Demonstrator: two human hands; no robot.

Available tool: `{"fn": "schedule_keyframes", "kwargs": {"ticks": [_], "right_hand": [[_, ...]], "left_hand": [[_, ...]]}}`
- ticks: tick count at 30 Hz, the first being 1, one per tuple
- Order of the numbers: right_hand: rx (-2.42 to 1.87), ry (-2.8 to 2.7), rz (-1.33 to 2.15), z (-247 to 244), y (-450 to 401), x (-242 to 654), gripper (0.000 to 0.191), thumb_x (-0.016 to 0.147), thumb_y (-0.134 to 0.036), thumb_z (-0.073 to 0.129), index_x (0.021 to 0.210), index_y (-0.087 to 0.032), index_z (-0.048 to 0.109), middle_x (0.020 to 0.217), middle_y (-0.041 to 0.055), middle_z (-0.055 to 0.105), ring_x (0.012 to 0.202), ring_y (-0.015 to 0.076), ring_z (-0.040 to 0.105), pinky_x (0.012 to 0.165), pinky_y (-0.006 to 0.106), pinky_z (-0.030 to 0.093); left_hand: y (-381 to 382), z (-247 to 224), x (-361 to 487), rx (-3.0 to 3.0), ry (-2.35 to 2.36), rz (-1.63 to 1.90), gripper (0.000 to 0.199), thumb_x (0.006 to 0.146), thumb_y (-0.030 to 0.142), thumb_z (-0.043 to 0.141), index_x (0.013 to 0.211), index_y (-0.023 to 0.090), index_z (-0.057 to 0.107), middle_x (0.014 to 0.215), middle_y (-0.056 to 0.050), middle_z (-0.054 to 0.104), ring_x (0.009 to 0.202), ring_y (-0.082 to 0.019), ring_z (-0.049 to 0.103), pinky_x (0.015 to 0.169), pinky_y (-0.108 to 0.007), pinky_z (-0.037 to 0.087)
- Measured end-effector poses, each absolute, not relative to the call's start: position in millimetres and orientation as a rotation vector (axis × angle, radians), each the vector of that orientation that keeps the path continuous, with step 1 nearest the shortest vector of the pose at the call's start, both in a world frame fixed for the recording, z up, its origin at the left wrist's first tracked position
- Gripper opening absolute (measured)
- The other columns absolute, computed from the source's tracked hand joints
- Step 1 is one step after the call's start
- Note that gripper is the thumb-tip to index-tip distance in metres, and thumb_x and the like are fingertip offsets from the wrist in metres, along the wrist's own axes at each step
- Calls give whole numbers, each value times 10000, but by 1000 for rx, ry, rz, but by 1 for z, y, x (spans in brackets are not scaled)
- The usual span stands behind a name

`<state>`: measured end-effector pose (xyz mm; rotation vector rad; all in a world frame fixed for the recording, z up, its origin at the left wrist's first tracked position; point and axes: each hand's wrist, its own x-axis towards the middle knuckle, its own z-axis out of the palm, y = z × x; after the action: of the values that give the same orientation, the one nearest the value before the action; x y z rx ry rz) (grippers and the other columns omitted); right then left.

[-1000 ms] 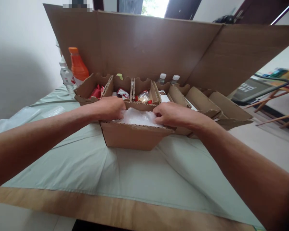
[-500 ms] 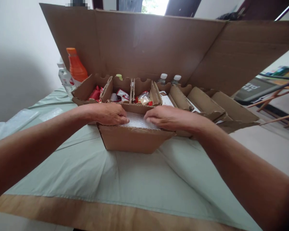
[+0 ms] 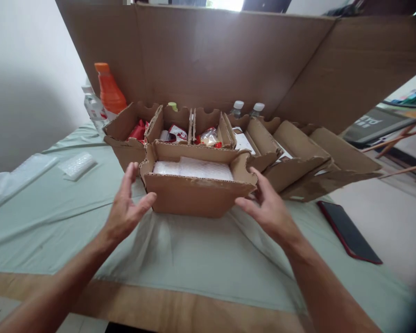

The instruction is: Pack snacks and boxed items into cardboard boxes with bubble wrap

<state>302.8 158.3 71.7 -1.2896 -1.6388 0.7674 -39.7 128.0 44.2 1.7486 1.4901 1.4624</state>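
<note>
In front of me a small open cardboard box [image 3: 194, 199] stands on the cloth-covered table. Inside it lie white bubble-wrapped packages [image 3: 204, 169], just below the rim. My left hand [image 3: 126, 206] is beside the box's left end, fingers stretched and thumb apart, holding nothing. At the right end my right hand [image 3: 265, 206] is spread in the same way; its fingertips are close to the box's corner, and I cannot tell whether they touch it. Behind the box is a row of cardboard bins, among them one with red packets [image 3: 137, 131] and one with snack packets [image 3: 210, 138].
A tall cardboard panel [image 3: 215, 55] rises behind the bins. An orange bottle [image 3: 111, 92] and a clear bottle [image 3: 94, 108] stand at the back left. Bubble wrap [image 3: 76, 165] lies on the left of the cloth. A dark flat case [image 3: 348, 231] rests near the right edge.
Both hands have come out of the box and moved apart to its two ends, opening. The bubble-wrapped contents now show. The view has shifted slightly downward.
</note>
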Motion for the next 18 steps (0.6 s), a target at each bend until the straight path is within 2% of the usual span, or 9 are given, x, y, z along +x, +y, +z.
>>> {"fn": "schedule_keyframes", "kwargs": {"ticks": [3, 6, 10, 13, 16, 18], "right_hand": [[-1177, -1612, 862, 60, 169, 276, 1011, 797, -772, 700, 1567, -196, 386, 1530, 190, 547, 1386, 331, 553, 1170, 547, 438], [-1198, -1590, 783, 63, 149, 268, 899, 884, -727, 635, 1569, -195, 397, 1581, 175, 495, 1479, 317, 456, 1251, 555, 323], [-1237, -1618, 648, 65, 84, 267, 813, 933, -624, 645, 1597, -237, 380, 1613, 133, 466, 1503, 308, 429, 1228, 536, 381], [-1182, -1686, 640, 79, 61, 248, 761, 965, -587, 624, 1604, -258, 375, 1631, 108, 446, 1501, 286, 437, 1219, 488, 412], [-1073, -1694, 624, 113, 85, 228, 740, 962, -607, 610, 1570, -229, 426, 1569, 114, 525, 1455, 290, 492, 1220, 485, 407], [-1038, -1655, 532, 139, 108, 230, 687, 955, -605, 610, 1515, -226, 492, 1468, 112, 616, 1383, 312, 558, 1206, 522, 410]], "left_hand": [[149, 34, -15, 1683, 1355, 1441, 776, 969, 560, 560, 1614, 211, 305, 1588, -154, 496, 1450, -320, 496, 1219, -497, 401], [137, 36, 2, 1683, 1356, 1460, 711, 1016, 525, 482, 1626, 228, 268, 1599, -136, 489, 1473, -301, 481, 1225, -486, 408], [65, 28, -10, 1825, 1486, 1452, 629, 1050, 447, 458, 1636, 308, 276, 1633, -78, 455, 1511, -299, 436, 1241, -488, 403], [26, 43, -35, 1801, 1648, 1560, 578, 1035, 439, 505, 1595, 363, 386, 1543, -34, 555, 1457, -326, 500, 1232, -513, 425], [48, 91, -43, 1727, 1681, 1605, 493, 1015, 458, 555, 1495, 353, 534, 1414, -18, 655, 1375, -332, 570, 1241, -518, 408], [86, 125, -29, 1734, 1501, 1706, 518, 1019, 461, 537, 1505, 282, 515, 1429, -44, 647, 1361, -315, 580, 1219, -476, 437]]}}
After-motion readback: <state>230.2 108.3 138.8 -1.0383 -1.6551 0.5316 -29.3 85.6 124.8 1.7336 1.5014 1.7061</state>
